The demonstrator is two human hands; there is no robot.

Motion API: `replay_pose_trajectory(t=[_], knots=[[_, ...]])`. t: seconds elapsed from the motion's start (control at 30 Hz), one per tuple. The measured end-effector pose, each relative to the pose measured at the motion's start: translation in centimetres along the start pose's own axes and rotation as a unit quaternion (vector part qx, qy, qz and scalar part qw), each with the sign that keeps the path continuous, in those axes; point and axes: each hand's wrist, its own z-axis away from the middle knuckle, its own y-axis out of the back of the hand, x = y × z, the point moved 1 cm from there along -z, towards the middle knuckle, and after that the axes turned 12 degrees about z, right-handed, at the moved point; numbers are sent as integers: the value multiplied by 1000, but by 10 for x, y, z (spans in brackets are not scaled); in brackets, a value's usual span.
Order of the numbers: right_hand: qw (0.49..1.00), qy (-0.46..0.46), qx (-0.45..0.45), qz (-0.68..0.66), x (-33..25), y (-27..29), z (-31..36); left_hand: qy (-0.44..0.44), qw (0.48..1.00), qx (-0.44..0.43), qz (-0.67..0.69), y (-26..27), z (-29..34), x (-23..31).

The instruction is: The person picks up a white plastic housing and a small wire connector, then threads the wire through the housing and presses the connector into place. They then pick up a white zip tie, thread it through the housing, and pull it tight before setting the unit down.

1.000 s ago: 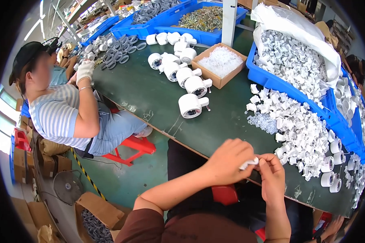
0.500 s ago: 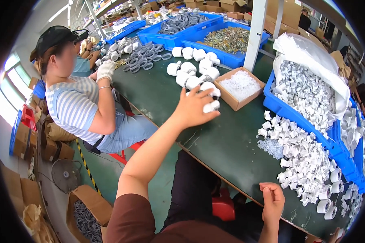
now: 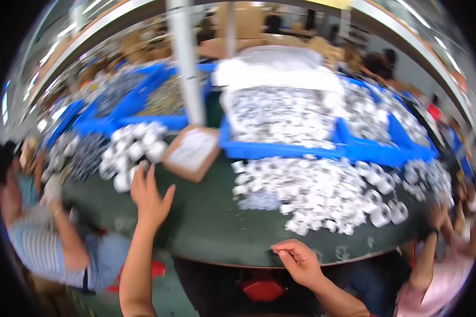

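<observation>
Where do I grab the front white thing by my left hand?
Probably around its rounded sides, from the near right. The front white thing looks round, though blurred; other white things crowd behind it, and your left hand is open just right of it.

White rounded housings (image 3: 135, 152) – blurred, bunched together – lie on the dark green tabletop (image 3: 206, 222), beside a cardboard box (image 3: 181, 169).

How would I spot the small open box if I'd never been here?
Find the white post across the green table. By its lower end, between the white round housings and the blue tray to the right, sits the cardboard box. Brown sides set it apart from both.
</observation>
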Motion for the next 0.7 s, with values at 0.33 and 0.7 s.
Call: replay_pose_trajectory(t=[0.33,0.7], knots=[[723,22,358,591,21,206,23,8,946,-204,252,19,80,164],[761,-111,279,575,36,239,20,26,966,-165,199,2,81,172]])
